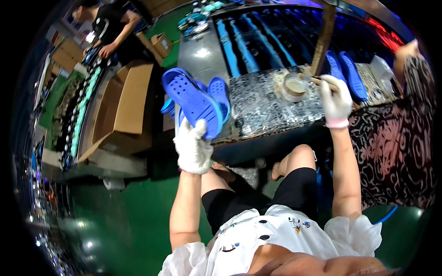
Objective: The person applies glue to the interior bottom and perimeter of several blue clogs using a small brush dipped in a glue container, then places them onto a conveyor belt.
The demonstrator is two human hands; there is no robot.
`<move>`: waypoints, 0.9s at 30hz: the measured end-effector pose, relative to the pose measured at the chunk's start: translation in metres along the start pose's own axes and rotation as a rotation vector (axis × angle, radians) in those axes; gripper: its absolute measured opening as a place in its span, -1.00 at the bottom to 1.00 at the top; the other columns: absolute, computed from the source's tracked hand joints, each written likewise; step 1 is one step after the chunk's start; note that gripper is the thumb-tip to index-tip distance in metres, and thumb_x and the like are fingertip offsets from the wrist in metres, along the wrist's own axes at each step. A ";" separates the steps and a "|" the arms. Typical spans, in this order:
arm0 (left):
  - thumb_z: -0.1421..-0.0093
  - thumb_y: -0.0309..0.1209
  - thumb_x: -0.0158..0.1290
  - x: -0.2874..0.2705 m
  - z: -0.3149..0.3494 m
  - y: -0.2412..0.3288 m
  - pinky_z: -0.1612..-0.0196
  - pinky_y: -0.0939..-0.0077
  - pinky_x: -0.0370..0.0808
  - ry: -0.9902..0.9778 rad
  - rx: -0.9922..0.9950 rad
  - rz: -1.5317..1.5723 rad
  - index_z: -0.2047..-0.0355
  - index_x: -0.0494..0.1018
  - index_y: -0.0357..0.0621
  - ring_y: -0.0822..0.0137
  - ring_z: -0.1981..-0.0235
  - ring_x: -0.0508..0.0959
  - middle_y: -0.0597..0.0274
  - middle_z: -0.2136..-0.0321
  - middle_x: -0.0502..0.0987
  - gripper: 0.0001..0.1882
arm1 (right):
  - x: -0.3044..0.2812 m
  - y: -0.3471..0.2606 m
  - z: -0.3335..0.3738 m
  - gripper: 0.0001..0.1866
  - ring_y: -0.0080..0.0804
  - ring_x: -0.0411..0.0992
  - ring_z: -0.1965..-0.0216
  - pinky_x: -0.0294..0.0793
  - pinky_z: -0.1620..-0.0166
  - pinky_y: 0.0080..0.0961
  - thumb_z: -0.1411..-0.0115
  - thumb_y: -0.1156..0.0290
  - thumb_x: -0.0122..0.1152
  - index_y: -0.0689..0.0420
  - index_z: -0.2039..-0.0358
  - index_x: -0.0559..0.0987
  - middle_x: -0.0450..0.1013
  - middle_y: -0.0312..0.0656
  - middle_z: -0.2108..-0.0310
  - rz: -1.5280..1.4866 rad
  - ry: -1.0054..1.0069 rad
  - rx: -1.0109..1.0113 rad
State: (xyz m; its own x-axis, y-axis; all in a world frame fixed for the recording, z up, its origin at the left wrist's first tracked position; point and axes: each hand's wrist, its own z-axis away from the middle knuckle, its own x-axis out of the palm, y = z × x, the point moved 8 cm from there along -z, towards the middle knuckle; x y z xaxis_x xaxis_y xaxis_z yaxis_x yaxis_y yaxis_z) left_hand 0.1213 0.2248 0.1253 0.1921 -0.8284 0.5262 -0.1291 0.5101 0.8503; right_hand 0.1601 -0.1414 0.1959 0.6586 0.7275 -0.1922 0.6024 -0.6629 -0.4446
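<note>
My left hand (pixel 193 145), in a white glove, grips a blue shoe sole (pixel 191 99) by its near end. The sole is tilted up, with rows of small holes at its far end and a lighter blue edge. Behind it, more blue shoe pieces (pixel 219 94) rest on the metal table, partly hidden. My right hand (pixel 337 101), also gloved, is closed on a thin brush (pixel 317 81) with a wooden handle. The brush's tip is at the rim of a small round tub (pixel 294 86) of pale liquid on the stained worktop (pixel 258 115).
A conveyor with dark and light blue strips (pixel 258 41) runs behind the worktop. A brown post (pixel 323 39) rises beside the tub. Two blue soles (pixel 352 76) lie to the right, near a person in a patterned garment (pixel 391 152). An open cardboard box (pixel 122 106) and another worker (pixel 113 30) are at left.
</note>
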 end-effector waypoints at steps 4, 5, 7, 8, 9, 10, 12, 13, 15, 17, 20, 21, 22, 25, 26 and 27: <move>-0.09 -0.57 0.18 0.002 0.007 -0.005 0.08 0.48 0.47 0.082 0.096 -0.161 0.00 0.38 -0.31 0.40 0.17 0.52 0.19 0.17 0.53 -0.56 | -0.018 -0.022 0.040 -0.89 -0.54 0.41 0.45 0.42 0.38 -0.64 -0.15 0.70 0.14 0.36 0.29 0.54 0.46 -0.17 0.39 -0.211 0.007 0.135; -0.08 -0.57 0.19 0.006 0.011 -0.004 0.08 0.49 0.46 0.114 0.130 -0.170 0.03 0.40 -0.33 0.40 0.18 0.52 0.20 0.19 0.54 -0.58 | -0.021 -0.025 0.053 -0.88 -0.56 0.40 0.46 0.40 0.39 -0.66 -0.14 0.73 0.08 0.36 0.31 0.53 0.45 -0.16 0.40 -0.242 -0.014 0.194; -0.07 -0.56 0.20 0.008 0.017 -0.004 0.07 0.48 0.46 0.140 0.186 -0.233 -0.03 0.36 -0.28 0.38 0.18 0.52 0.22 0.18 0.53 -0.51 | -0.023 -0.040 0.073 -0.87 -0.55 0.37 0.47 0.37 0.40 -0.66 -0.09 0.74 0.03 0.37 0.34 0.52 0.44 -0.13 0.40 -0.304 -0.067 0.277; -0.06 -0.56 0.21 0.010 0.022 -0.003 0.07 0.48 0.45 0.172 0.198 -0.269 -0.04 0.36 -0.27 0.38 0.17 0.52 0.23 0.18 0.53 -0.50 | -0.023 -0.051 0.080 -0.86 -0.53 0.37 0.47 0.36 0.40 -0.64 -0.06 0.74 0.02 0.37 0.36 0.52 0.44 -0.12 0.40 -0.354 -0.097 0.292; -0.06 -0.56 0.22 0.012 0.026 -0.003 0.06 0.48 0.45 0.200 0.209 -0.305 -0.05 0.35 -0.26 0.37 0.17 0.52 0.23 0.18 0.53 -0.48 | -0.021 -0.061 0.086 -0.85 -0.51 0.36 0.48 0.35 0.39 -0.62 -0.03 0.73 0.01 0.37 0.37 0.51 0.44 -0.11 0.40 -0.402 -0.125 0.308; -0.05 -0.54 0.23 0.011 0.030 -0.003 0.13 0.49 0.47 0.241 0.227 -0.355 -0.07 0.32 -0.24 0.39 0.22 0.52 0.23 0.21 0.53 -0.44 | -0.019 -0.072 0.090 -0.83 -0.43 0.36 0.48 0.35 0.39 -0.57 0.01 0.73 0.03 0.35 0.37 0.52 0.44 -0.09 0.43 -0.438 -0.127 0.274; -0.05 -0.53 0.24 0.014 0.037 -0.005 0.19 0.51 0.49 0.265 0.176 -0.421 -0.04 0.34 -0.26 0.41 0.27 0.51 0.22 0.23 0.53 -0.47 | -0.013 -0.096 0.088 -0.79 -0.36 0.36 0.54 0.34 0.45 -0.52 0.09 0.75 0.10 0.30 0.38 0.53 0.45 -0.12 0.51 -0.354 -0.216 0.118; -0.05 -0.53 0.24 0.013 0.040 -0.007 0.23 0.52 0.49 0.278 0.151 -0.451 -0.02 0.35 -0.28 0.42 0.30 0.51 0.21 0.24 0.53 -0.49 | -0.008 -0.107 0.085 -0.77 -0.35 0.35 0.56 0.33 0.48 -0.51 0.12 0.76 0.14 0.28 0.39 0.54 0.45 -0.13 0.53 -0.340 -0.227 0.042; -0.07 -0.52 0.23 0.016 0.044 -0.007 0.33 0.54 0.49 0.251 0.235 -0.544 0.09 0.41 -0.31 0.46 0.38 0.50 0.22 0.29 0.54 -0.61 | 0.000 -0.121 0.080 -0.75 -0.33 0.35 0.59 0.33 0.51 -0.49 0.16 0.76 0.21 0.25 0.40 0.54 0.47 -0.15 0.54 -0.366 -0.260 0.029; -0.07 -0.52 0.22 0.027 0.048 -0.009 0.35 0.54 0.48 0.216 0.215 -0.544 0.16 0.44 -0.32 0.47 0.40 0.49 0.23 0.32 0.54 -0.68 | 0.004 -0.129 0.076 -0.73 -0.32 0.37 0.58 0.35 0.51 -0.48 0.16 0.75 0.23 0.21 0.39 0.54 0.50 -0.17 0.52 -0.340 -0.272 -0.038; -0.06 -0.56 0.19 0.030 0.049 -0.016 0.40 0.55 0.44 0.152 0.218 -0.578 0.33 0.50 -0.31 0.49 0.49 0.47 0.28 0.48 0.55 -0.84 | 0.013 -0.136 0.076 -0.78 -0.31 0.38 0.57 0.37 0.47 -0.46 0.16 0.72 0.24 0.16 0.45 0.53 0.51 -0.23 0.53 -0.294 -0.328 -0.009; -0.05 -0.57 0.18 0.029 0.049 -0.018 0.41 0.55 0.44 0.132 0.234 -0.607 0.36 0.50 -0.31 0.49 0.51 0.47 0.29 0.51 0.54 -0.87 | 0.013 -0.138 0.074 -0.78 -0.31 0.39 0.57 0.37 0.47 -0.45 0.16 0.71 0.24 0.16 0.46 0.53 0.51 -0.23 0.53 -0.276 -0.336 -0.021; -0.04 -0.59 0.17 0.033 0.048 -0.011 0.45 0.54 0.42 0.122 0.394 -0.576 0.41 0.50 -0.30 0.50 0.55 0.45 0.29 0.55 0.53 -0.91 | 0.014 -0.140 0.073 -0.79 -0.32 0.39 0.58 0.37 0.47 -0.45 0.16 0.71 0.25 0.16 0.46 0.53 0.51 -0.23 0.53 -0.263 -0.345 -0.033; -0.05 -0.58 0.18 0.023 0.050 -0.016 0.48 0.55 0.41 0.156 0.275 -0.535 0.42 0.49 -0.30 0.51 0.56 0.44 0.30 0.55 0.52 -0.90 | 0.010 -0.142 0.075 -0.79 -0.30 0.38 0.59 0.37 0.48 -0.46 0.17 0.70 0.25 0.16 0.47 0.53 0.51 -0.24 0.53 -0.224 -0.325 -0.042; -0.05 -0.58 0.18 0.023 0.051 -0.016 0.48 0.56 0.41 0.164 0.254 -0.520 0.42 0.49 -0.30 0.52 0.57 0.44 0.30 0.55 0.52 -0.90 | 0.009 -0.140 0.075 -0.79 -0.30 0.39 0.58 0.37 0.48 -0.46 0.17 0.70 0.25 0.16 0.47 0.53 0.51 -0.23 0.53 -0.228 -0.323 -0.027; -0.05 -0.58 0.18 0.024 0.050 -0.016 0.48 0.56 0.41 0.169 0.261 -0.504 0.42 0.49 -0.30 0.52 0.57 0.43 0.30 0.56 0.52 -0.90 | 0.008 -0.139 0.075 -0.79 -0.30 0.39 0.58 0.37 0.48 -0.46 0.17 0.70 0.25 0.16 0.46 0.53 0.51 -0.23 0.53 -0.233 -0.320 -0.013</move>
State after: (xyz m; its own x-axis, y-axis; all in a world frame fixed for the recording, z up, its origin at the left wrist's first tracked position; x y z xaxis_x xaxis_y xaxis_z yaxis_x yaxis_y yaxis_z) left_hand 0.0792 0.1855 0.1237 0.4418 -0.8944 0.0701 -0.2128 -0.0286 0.9767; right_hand 0.0482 -0.0299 0.1901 0.3308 0.8757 -0.3517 0.7259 -0.4743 -0.4981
